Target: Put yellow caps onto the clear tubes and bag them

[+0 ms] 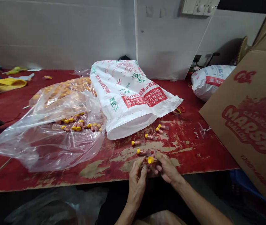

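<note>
At the table's front edge, my right hand (167, 168) is closed around a small clear vial with a yellow cap (150, 160), its cap facing my other hand. My left hand (137, 178) is just to the left of that cap, fingers stretched forward and loosely bent, with nothing visible in them. Right beyond the fingertips lies another yellow-capped vial (143, 152) with small reddish pieces inside. Several similar vials (150, 137) are scattered farther back on the worn red tabletop (114, 159).
A clear plastic bag (53, 153) at left holds many yellow-capped vials. A white printed sack (123, 90) lies open-mouthed at centre. On the right stand a large cardboard box (252, 125) and another white sack (211, 79). Yellow cloth (11, 83) lies far left.
</note>
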`<action>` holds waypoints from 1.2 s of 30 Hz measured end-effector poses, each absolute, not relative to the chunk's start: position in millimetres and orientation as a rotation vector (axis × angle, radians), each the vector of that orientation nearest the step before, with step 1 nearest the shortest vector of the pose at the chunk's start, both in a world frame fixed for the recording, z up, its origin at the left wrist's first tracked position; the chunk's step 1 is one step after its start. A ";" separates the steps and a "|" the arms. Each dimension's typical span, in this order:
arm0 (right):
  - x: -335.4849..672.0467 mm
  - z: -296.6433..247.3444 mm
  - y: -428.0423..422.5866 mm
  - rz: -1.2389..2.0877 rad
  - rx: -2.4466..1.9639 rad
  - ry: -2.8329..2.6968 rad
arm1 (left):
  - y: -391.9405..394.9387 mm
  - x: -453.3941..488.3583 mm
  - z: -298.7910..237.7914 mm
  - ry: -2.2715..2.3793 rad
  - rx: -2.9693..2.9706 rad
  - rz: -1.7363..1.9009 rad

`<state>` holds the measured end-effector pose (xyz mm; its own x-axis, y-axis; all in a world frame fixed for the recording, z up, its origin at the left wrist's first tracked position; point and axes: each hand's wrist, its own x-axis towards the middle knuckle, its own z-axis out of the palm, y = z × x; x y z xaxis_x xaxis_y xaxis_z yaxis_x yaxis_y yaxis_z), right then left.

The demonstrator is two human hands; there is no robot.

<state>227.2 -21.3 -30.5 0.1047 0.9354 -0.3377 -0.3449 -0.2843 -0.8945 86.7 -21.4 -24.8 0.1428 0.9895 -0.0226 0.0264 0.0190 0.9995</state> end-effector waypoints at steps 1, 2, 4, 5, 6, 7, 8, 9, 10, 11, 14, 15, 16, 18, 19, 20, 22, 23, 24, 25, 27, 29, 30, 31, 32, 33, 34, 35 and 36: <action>237.7 -26.8 -20.4 1.449 -1.258 -0.691 | -17.7 86.2 -25.1 1.150 1.258 1.088; 250.2 -21.9 -19.3 1.392 -1.310 -0.784 | -13.1 85.6 -25.8 1.177 1.249 1.103; 278.4 -10.4 -16.2 1.138 -1.509 -1.160 | -0.8 84.6 -26.8 1.230 1.276 1.115; 292.1 -4.7 -14.4 0.970 -1.621 -1.401 | 6.7 84.6 -26.6 1.240 1.302 1.107; 304.1 0.0 -12.6 0.797 -1.727 -1.639 | 14.6 85.3 -25.7 1.231 1.318 1.096; 313.7 3.4 -11.1 0.633 -1.827 -1.849 | 22.3 86.6 -24.2 1.205 1.315 1.086; 320.5 5.3 -10.0 0.501 -1.925 -2.024 | 29.3 88.3 -22.4 1.166 1.291 1.083; 324.4 5.7 -9.2 0.408 -2.021 -2.159 | 34.9 90.2 -20.7 1.125 1.255 1.086; 325.7 4.7 -8.8 0.330 -2.107 -2.248 | 38.9 91.9 -19.4 1.092 1.217 1.094; 325.0 2.9 -8.4 0.261 -2.173 -2.303 | 41.1 92.9 -18.9 1.077 1.185 1.102; 318.1 -2.8 -5.7 0.148 -2.230 -2.351 | 38.9 89.6 -24.9 1.132 1.180 1.105; 316.1 -4.0 -4.1 0.144 -2.224 -2.353 | 36.9 86.5 -29.1 1.161 1.193 1.097; 314.6 -4.7 -2.2 0.157 -2.221 -2.356 | 34.9 82.8 -33.8 1.181 1.203 1.085; 313.1 -5.8 1.6 0.199 -2.237 -2.354 | 31.9 76.0 -42.4 1.191 1.215 1.056; 312.6 -6.5 3.3 0.218 -2.250 -2.349 | 31.1 73.8 -45.4 1.184 1.219 1.046; 312.2 -7.3 4.7 0.233 -2.266 -2.340 | 30.6 72.8 -47.1 1.178 1.222 1.043; 311.1 -9.1 6.8 0.248 -2.307 -2.315 | 31.2 74.4 -46.8 1.182 1.221 1.045; 310.9 -9.6 7.5 0.254 -2.324 -2.304 | 32.0 76.6 -45.2 1.192 1.209 1.044; 311.2 -9.5 8.0 0.260 -2.338 -2.293 | 32.9 79.4 -42.9 1.201 1.185 1.040; 312.1 -8.9 8.2 0.267 -2.346 -2.285 | 33.7 82.5 -40.4 1.206 1.145 1.033; 315.5 -6.4 7.4 0.290 -2.340 -2.274 | 33.3 88.2 -35.2 1.192 1.015 1.007; 317.5 -4.4 3.6 0.315 -2.316 -2.274 | 28.9 92.5 -30.2 1.140 0.839 0.972; 315.9 -4.5 0.2 0.345 -2.277 -2.237 | 25.0 94.3 -27.8 1.106 0.752 0.954; 311.5 -5.5 -4.3 0.380 -2.209 -2.160 | 20.3 96.1 -25.3 1.068 0.672 0.938; 303.9 -7.5 -9.9 0.414 -2.116 -2.047 | 15.1 98.1 -22.7 1.028 0.598 0.924; 293.4 -10.1 -16.3 0.442 -2.008 -1.913 | 9.9 100.2 -20.0 0.983 0.529 0.906; 280.6 -13.1 -22.8 0.459 -1.895 -1.786 | 5.2 102.6 -17.5 0.933 0.466 0.882; 266.8 -15.8 -28.6 0.463 -1.788 -1.704 | 1.4 104.8 -15.2 0.883 0.407 0.864; 253.7 -17.9 -32.9 0.453 -1.693 -1.695 | -1.1 106.7 -13.4 0.840 0.352 0.861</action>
<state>253.7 -32.9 -17.9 0.0875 0.9710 0.2225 0.7307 0.0892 -0.6769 106.7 -1.1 -13.4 0.3665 0.7825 -0.5035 -0.5233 0.6207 0.5838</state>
